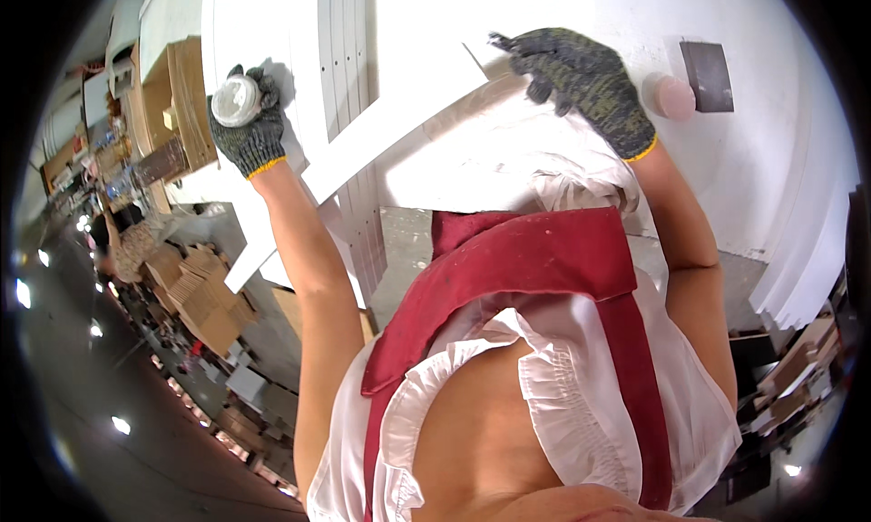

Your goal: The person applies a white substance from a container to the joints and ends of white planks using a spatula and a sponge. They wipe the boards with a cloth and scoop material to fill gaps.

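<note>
My left hand (249, 141), in a dark knit glove with a yellow cuff, is closed round a small round tub (237, 101) with whitish contents. A long white board (399, 127) lies slantwise between my hands. Close to its far right end is my right hand (585, 82), gloved alike, its fingers bent and pressed together. Whatever may be between those fingertips is too small to make out. Right of that hand are a pink round piece (674, 98) and a dark grey rectangular pad (708, 76) on the white work surface (753, 159).
White strips with a row of small holes (345, 59) run under the slanted board. Crumpled whitish cloth (585, 185) lies at the near edge, by my red apron (535, 250). Cardboard boxes (188, 105) stand at the left, with stacked cardboard (207, 300) further down. Another person (132, 245) is far left.
</note>
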Tool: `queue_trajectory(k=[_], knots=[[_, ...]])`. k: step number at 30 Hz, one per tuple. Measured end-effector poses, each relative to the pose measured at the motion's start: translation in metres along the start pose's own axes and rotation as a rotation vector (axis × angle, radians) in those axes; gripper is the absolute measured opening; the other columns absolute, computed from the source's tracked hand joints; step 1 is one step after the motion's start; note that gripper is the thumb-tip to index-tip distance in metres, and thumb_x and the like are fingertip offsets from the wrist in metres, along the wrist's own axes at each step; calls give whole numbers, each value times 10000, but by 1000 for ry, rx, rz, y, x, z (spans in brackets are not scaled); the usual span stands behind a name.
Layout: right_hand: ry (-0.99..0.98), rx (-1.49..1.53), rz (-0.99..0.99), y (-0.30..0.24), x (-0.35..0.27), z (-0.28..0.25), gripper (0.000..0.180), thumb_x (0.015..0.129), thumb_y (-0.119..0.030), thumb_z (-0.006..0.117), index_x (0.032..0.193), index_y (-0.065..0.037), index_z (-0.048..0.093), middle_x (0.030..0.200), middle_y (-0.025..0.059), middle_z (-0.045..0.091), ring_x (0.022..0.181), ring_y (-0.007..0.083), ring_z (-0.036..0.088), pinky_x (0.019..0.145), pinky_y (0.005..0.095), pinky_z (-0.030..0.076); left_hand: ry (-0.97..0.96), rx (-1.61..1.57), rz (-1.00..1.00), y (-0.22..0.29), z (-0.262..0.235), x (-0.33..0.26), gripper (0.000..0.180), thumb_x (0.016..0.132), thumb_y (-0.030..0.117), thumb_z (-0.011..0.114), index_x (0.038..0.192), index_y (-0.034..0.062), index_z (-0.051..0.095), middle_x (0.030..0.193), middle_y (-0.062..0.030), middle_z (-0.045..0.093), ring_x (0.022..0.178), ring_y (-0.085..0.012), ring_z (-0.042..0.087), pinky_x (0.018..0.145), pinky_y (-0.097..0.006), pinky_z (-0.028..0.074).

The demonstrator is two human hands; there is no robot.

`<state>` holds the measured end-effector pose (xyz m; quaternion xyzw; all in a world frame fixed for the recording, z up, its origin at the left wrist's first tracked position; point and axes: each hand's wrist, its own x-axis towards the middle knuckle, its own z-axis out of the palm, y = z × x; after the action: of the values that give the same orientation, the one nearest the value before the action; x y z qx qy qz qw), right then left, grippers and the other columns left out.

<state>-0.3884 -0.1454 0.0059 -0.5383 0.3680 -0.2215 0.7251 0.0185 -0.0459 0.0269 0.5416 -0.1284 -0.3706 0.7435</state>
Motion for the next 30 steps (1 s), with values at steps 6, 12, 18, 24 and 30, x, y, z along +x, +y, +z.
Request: queue_trajectory(k=[6,12,18,24,30], knots=[[15,29,-113,14,-21,27,296,936,-143,512,1220,-87,572,981,23,644,667,68,572,579,205,495,-2,169,71,1,7,-7,427,903,277,445,1112,-90,507,870,-216,597,695,-307,576,557,-357,475],[19,-81,-152,19,-31,30,376,891,-82,541,1267,-88,539,1021,22,634,705,78,564,660,214,500,34,21,0,1,14,-10,398,905,251,437,1112,-80,516,863,-206,589,676,-294,556,556,-345,468],[79,-534,-532,47,-53,30,391,871,-59,524,1261,-61,541,1133,67,621,955,189,593,833,329,486,-19,-8,-14,4,12,-11,385,904,243,438,1091,-84,515,854,-210,590,669,-286,557,540,-335,461],[64,148,21,21,-50,30,376,893,-58,571,1266,-42,529,1063,37,645,837,98,609,723,249,521,-45,-24,-25,3,-1,-4,512,953,345,331,1130,-89,537,847,-198,612,696,-282,582,580,-347,488],[76,-352,-504,35,-29,40,408,879,-47,536,1284,-31,495,1240,83,566,1004,206,586,903,341,461,-22,26,9,1,3,-4,391,896,275,448,1073,-66,521,842,-204,598,653,-282,561,519,-324,456]])
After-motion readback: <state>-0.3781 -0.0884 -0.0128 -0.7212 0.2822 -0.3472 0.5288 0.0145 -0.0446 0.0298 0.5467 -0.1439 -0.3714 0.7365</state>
